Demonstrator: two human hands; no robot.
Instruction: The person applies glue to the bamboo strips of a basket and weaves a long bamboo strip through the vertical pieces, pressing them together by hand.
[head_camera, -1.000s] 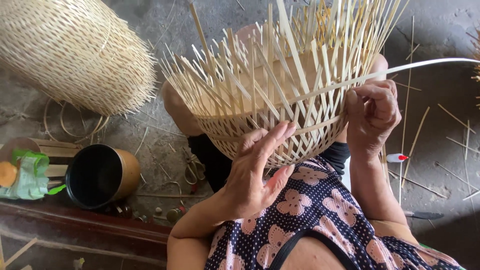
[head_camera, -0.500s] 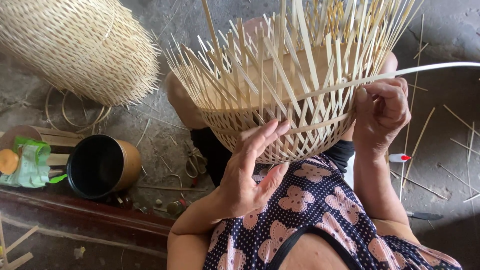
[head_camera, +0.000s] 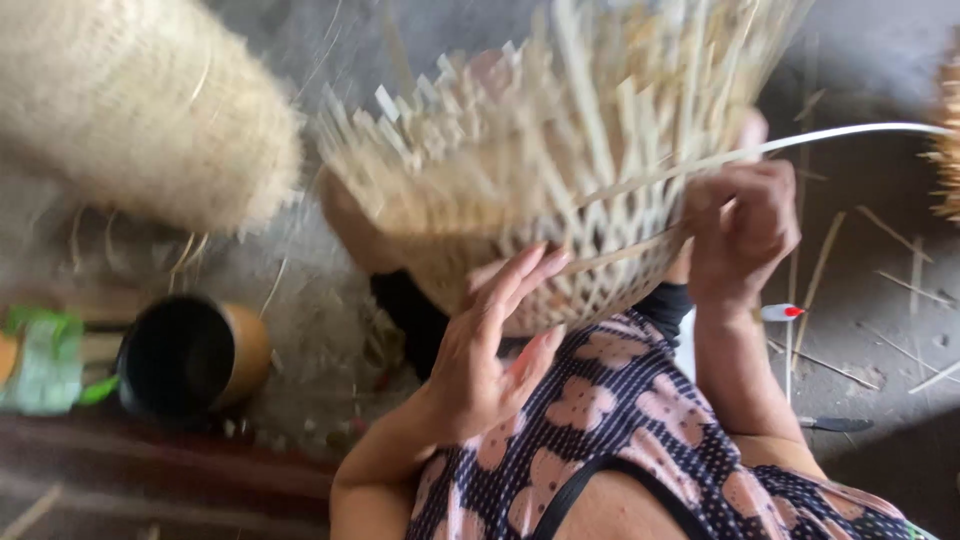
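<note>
Basketwork fills the middle of the view: a half-woven, pale bamboo basket (head_camera: 560, 200) rests on the person's lap, its woven base towards the body and its loose upright splints fanning away, which keeps the unfinished rim within reach of both hands.

The left hand (head_camera: 490, 360) lies against the woven lower wall with the palm flat and the fingers spread wide; its grip pinches nothing and seems to serve only to steady the basket. The right hand (head_camera: 740, 230) sits at the far side of the wall, fingers curled and pressed together on a long, thin, pale bamboo weaving strip (head_camera: 840, 135) that runs out to the right edge of the view. Holding it close to the wall probably keeps the strip taut where it enters the weave. Motion blur hides exactly how the fingertips close.

To the upper left lies a large, finished, pale woven basket (head_camera: 130, 110), well apart from the hands. Below it a round, dark-lined pot with a tan outside (head_camera: 190, 355) sits on the ground, beside a green packet (head_camera: 45, 360). Loose bamboo slivers (head_camera: 900, 290) are scattered over the grey floor (head_camera: 880, 460) on the right, near a small white stick with a red tip (head_camera: 780, 312).
</note>
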